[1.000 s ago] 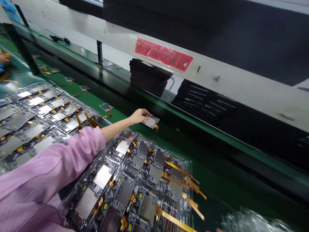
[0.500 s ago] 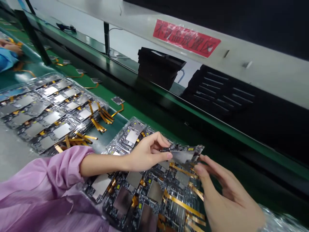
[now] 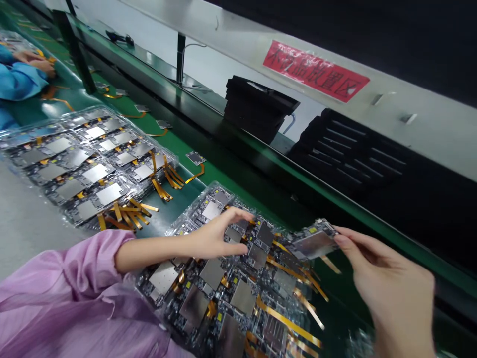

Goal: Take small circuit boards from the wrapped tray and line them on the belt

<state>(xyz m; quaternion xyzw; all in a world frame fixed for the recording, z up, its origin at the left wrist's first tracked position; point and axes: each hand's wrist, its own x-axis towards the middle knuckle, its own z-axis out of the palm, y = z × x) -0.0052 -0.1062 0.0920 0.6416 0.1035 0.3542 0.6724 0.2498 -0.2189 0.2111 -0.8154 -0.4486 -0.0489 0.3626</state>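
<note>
Circuit board [image 3: 312,242] in right hand [image 3: 391,293] fingertip grip

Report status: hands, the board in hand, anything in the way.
Right hand fingers pinch circuit board, lifted off tray. Left hand open, fingertips on clear tray of boards. Orange flex cables trail beneath; path not blocked.

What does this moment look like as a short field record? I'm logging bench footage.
right hand: pinches one circuit board, lifted off the tray
left hand: fingers spread over boards in the near tray
far tray: more boards with orange ribbon cables
belt: green, single boards lying along it
co-worker's sleeve: blue, far left
</note>
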